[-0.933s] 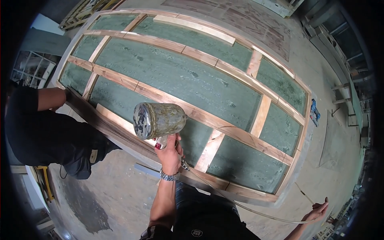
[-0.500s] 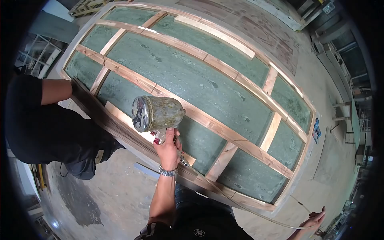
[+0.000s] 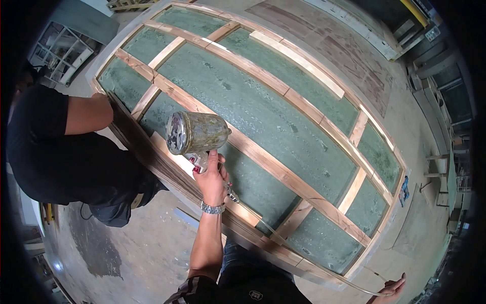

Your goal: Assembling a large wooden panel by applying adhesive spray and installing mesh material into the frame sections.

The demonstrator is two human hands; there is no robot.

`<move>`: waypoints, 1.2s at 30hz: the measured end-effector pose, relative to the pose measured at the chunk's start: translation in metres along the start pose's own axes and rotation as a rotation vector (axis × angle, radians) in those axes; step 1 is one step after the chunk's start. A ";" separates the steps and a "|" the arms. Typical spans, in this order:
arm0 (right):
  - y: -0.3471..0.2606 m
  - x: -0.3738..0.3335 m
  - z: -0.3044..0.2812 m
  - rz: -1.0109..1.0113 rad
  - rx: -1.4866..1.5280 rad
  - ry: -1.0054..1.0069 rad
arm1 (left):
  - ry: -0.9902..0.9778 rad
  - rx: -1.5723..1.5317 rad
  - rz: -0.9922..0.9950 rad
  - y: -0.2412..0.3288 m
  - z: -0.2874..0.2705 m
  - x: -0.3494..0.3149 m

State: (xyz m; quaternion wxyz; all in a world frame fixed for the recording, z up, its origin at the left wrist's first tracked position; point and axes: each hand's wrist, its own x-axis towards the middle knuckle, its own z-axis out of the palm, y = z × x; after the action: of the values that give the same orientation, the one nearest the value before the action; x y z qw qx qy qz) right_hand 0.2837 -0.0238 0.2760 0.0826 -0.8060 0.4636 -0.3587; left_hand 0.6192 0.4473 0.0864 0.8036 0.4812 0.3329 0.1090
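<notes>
My left hand [image 3: 211, 175], with a metal watch on the wrist, is wrapped round the grip of a spray gun [image 3: 201, 161]. The gun's stained metal cup [image 3: 202, 133] lies tilted nearly sideways above my fingers, over the near edge of a panel. From the gun's fitting a thin clear air hose [image 3: 309, 266] runs right to my right hand [image 3: 394, 289], closed round it at the lower right. Below the gun lies the large panel, with a wooden frame [image 3: 273, 164] over a dull green, wet-looking surface [image 3: 238, 101]. The gun's nozzle cannot be made out.
At the left a person in black [image 3: 66, 147] leans against the panel's near side, beside a stack of dark strips [image 3: 142, 152]. A loose pale batten [image 3: 298, 63] lies near the far edge. A blue item [image 3: 404, 191] sits by the right end. Racks [image 3: 66, 55] stand at the back left.
The panel and the person at the left have shifted rightward in view. My left hand and the spray gun are slightly higher in the picture; the hose now lies closer along the panel's near edge.
</notes>
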 end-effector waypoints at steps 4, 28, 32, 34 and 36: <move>-0.006 -0.003 0.005 -0.068 0.035 -0.035 | 0.032 0.003 0.042 0.010 0.001 0.019; -0.111 -0.049 0.052 -0.105 0.141 -0.164 | 0.175 -0.082 0.269 0.066 -0.006 0.115; -0.121 -0.054 0.055 -0.154 0.141 -0.175 | 0.202 -0.076 0.306 0.073 -0.012 0.124; -0.117 -0.056 0.057 -0.117 0.051 -0.182 | 0.216 -0.071 0.323 0.078 -0.016 0.128; -0.113 -0.057 0.061 -0.122 0.074 -0.189 | 0.242 -0.060 0.330 0.082 -0.021 0.133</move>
State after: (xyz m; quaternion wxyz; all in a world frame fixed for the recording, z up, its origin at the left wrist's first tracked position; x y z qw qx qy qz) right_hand 0.3829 0.0729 0.2556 0.1339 -0.8592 0.3904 -0.3023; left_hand 0.7179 0.5704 0.0917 0.7430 0.4885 0.3399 0.3062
